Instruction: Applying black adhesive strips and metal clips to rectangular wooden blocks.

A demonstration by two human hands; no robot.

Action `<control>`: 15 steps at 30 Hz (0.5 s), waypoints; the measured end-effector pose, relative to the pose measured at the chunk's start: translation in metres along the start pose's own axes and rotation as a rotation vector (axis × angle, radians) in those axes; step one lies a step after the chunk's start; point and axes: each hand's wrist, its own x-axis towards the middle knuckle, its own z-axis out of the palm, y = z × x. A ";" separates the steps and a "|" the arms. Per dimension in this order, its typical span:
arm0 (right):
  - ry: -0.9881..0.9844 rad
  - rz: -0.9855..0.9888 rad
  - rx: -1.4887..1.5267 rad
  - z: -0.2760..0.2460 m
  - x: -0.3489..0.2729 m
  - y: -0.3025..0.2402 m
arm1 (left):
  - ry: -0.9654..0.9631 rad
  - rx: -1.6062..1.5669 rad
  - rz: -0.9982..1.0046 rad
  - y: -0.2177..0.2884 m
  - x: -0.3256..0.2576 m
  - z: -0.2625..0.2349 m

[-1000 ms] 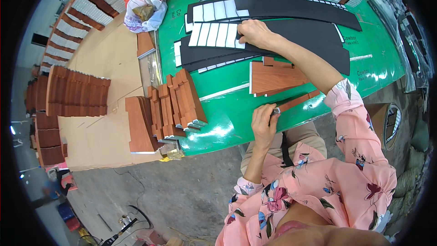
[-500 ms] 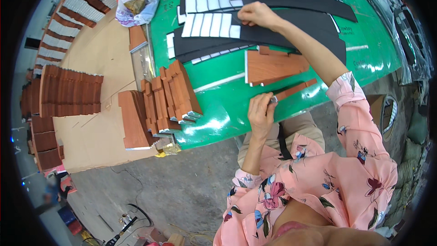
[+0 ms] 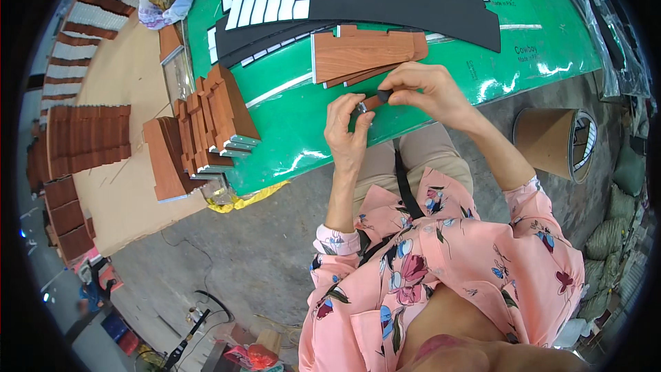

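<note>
Both hands meet over near edge of green mat (image 3: 413,96): left hand (image 3: 348,131) and right hand (image 3: 423,89) pinching one small wood-grain strip (image 3: 372,101) between fingertips, thumbs closed on it, right fingertips also on a small black bit at its end, exact kind too small to tell. Held just above the mat, between the two hands. Probably light, stiff and thin; smooth laminate face likely a little slippery, so best gripped by the long edges or ends rather than the flat. Just beyond right hand, a flat stack of wood-grain panels (image 3: 361,54), rectangular, pale-edged. Farther beyond, long black foam strips (image 3: 413,0), matte, soft-looking, curved, some with white backing squares (image 3: 265,3). Left of left hand, leaning rows of brown wood-grain pieces (image 3: 213,120).
</note>
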 end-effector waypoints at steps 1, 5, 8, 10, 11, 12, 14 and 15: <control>0.072 -0.163 -0.161 0.004 0.000 -0.001 | 0.000 0.007 -0.001 0.000 -0.001 0.001; 0.162 -0.341 -0.313 0.014 0.001 -0.002 | 0.057 -0.054 -0.061 -0.004 -0.004 0.003; 0.181 -0.374 -0.377 0.018 0.002 -0.003 | 0.049 -0.073 -0.077 -0.005 -0.006 0.002; 0.187 -0.377 -0.391 0.019 0.002 -0.002 | 0.032 -0.089 -0.087 -0.005 -0.006 0.002; 0.179 -0.398 -0.426 0.019 0.002 0.000 | 0.033 -0.088 -0.079 -0.005 -0.005 0.002; 0.171 -0.420 -0.461 0.019 0.002 0.002 | 0.034 -0.087 -0.071 -0.005 -0.005 0.003; 0.168 -0.425 -0.496 0.019 0.002 -0.001 | 0.035 -0.082 -0.068 -0.006 -0.005 0.002; 0.166 -0.432 -0.530 0.020 0.002 -0.002 | 0.035 -0.077 -0.065 -0.006 -0.005 0.002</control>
